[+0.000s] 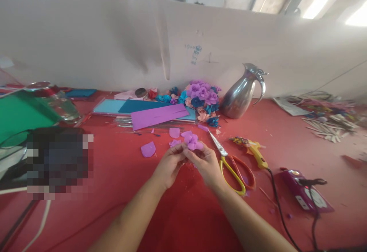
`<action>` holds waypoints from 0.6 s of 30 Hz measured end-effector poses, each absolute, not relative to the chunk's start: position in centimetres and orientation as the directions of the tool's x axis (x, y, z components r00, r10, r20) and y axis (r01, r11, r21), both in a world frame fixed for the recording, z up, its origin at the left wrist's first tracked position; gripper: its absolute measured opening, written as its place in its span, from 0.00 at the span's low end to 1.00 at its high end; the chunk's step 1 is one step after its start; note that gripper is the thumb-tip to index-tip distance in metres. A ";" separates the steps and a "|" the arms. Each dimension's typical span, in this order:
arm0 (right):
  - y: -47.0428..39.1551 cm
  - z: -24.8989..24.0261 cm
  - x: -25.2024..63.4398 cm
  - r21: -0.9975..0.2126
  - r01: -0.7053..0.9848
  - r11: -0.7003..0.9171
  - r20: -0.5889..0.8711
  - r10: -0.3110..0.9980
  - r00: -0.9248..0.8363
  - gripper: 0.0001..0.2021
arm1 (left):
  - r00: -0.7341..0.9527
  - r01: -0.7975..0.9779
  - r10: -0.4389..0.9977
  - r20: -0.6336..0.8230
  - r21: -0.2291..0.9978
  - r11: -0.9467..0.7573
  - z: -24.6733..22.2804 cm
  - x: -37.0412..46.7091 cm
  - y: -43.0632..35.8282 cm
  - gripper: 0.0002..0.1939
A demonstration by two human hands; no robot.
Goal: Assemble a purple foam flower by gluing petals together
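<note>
Head view: the flower [192, 141] is purple and up at the fingertips of both hands, over the red table [129, 214]; the left hand [172, 166] has thumb and fingers pinched together at its lower left, and the right hand [207, 166] is clamped on it from the other side, thumb across the front; loose purple petals [148, 149] lie just left of and behind the hands; a purple strip [157, 117] sits past those, on top of blue sheets [111, 107].

Writing-wise, there's a scribble [195, 54] in blue-green on the pale wall [114, 34], a few short stacked lines, too blurry for me to read; beside it is a thin dark mark kinda like an upside-down T; the purple power strip [292, 185] has a whitish label [312, 197], also not legible.

Right of the hands: scissors [223, 152], one handle loop yellow and one red, blades apart a little if at all, can't tell; then a yellow glue gun [259, 158]; a shiny jug [239, 93] stands upright at the back, next to a bunch [202, 93] of purple, blue and pink blooms.
</note>
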State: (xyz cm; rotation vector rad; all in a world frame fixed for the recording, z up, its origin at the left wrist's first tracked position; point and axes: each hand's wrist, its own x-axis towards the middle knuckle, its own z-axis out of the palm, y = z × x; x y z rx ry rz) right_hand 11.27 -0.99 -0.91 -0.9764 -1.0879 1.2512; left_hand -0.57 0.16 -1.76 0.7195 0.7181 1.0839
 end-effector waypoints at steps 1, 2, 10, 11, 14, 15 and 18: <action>-1.0 -1.0 11.3 -0.971 -0.222 0.083 0.086 0.996 -0.002 0.08 | 0.302 -0.513 0.941 -0.155 0.805 0.298 -1.8 -0.6 0.2 0.07; -1.0 -1.0 11.3 -0.973 -0.216 0.084 0.087 0.996 -0.004 0.07 | 0.306 -0.509 0.940 -0.151 0.809 0.295 -1.8 -0.6 0.2 0.07; -1.3 -0.4 11.3 -0.970 -0.232 0.067 0.072 0.997 -0.013 0.12 | 0.276 -0.527 0.951 -0.137 0.806 0.269 -1.6 -0.6 0.1 0.08; -1.4 -0.2 11.4 -0.967 -0.248 0.067 0.072 0.997 -0.011 0.13 | 0.264 -0.533 0.956 -0.127 0.806 0.255 -1.5 -0.7 0.1 0.08; -1.7 0.0 11.7 -0.948 -0.305 0.087 0.092 0.996 -0.001 0.09 | 0.215 -0.552 0.972 -0.096 0.809 0.202 -1.1 -1.0 0.3 0.08; -1.7 0.0 11.8 -0.939 -0.332 0.095 0.101 0.995 -0.003 0.07 | 0.200 -0.558 0.976 -0.090 0.808 0.189 -1.0 -1.0 0.4 0.09; -1.8 0.0 12.2 -0.913 -0.401 0.082 0.099 0.995 -0.021 0.06 | 0.176 -0.564 0.981 -0.083 0.808 0.169 -0.7 -1.1 0.5 0.10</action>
